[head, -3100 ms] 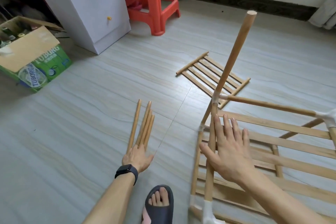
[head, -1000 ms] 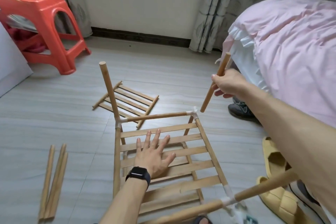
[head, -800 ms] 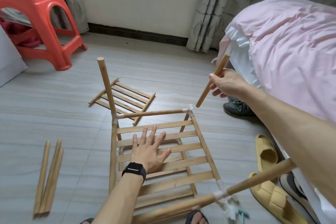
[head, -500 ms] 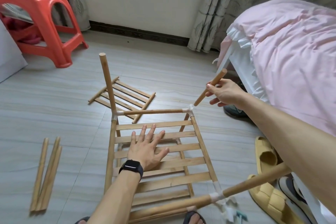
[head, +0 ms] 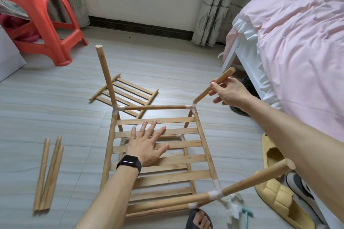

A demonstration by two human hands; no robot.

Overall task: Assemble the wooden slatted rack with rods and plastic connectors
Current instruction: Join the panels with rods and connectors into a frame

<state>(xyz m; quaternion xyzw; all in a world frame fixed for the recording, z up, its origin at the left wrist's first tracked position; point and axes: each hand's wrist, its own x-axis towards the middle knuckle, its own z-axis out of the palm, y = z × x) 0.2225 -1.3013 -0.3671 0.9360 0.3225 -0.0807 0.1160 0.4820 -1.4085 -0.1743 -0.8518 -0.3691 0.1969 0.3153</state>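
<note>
The partly built wooden rack [head: 202, 141] stands on the floor, its slatted shelf facing up. My left hand [head: 147, 144] lies flat on the slats with fingers spread. My right hand [head: 228, 92] grips a wooden rod [head: 214, 85] whose lower end sits in the far right white plastic connector [head: 192, 107]. Another rod [head: 105, 76] stands up from the far left connector [head: 116, 108]. A thick rod [head: 258, 178] sticks out of the near right connector [head: 216, 194]. A second slatted panel [head: 130, 93] lies flat beyond the rack.
Three loose rods [head: 47, 173] lie on the floor at the left. A red plastic stool [head: 37, 15] stands at the back left. A bed with a pink cover [head: 297, 52] fills the right side, with slippers [head: 279, 197] beside it. My foot [head: 199, 219] is at the bottom edge.
My right hand has lowered the rod and its end now sits in the far right connector. My left hand stays pressed flat on the slats.
</note>
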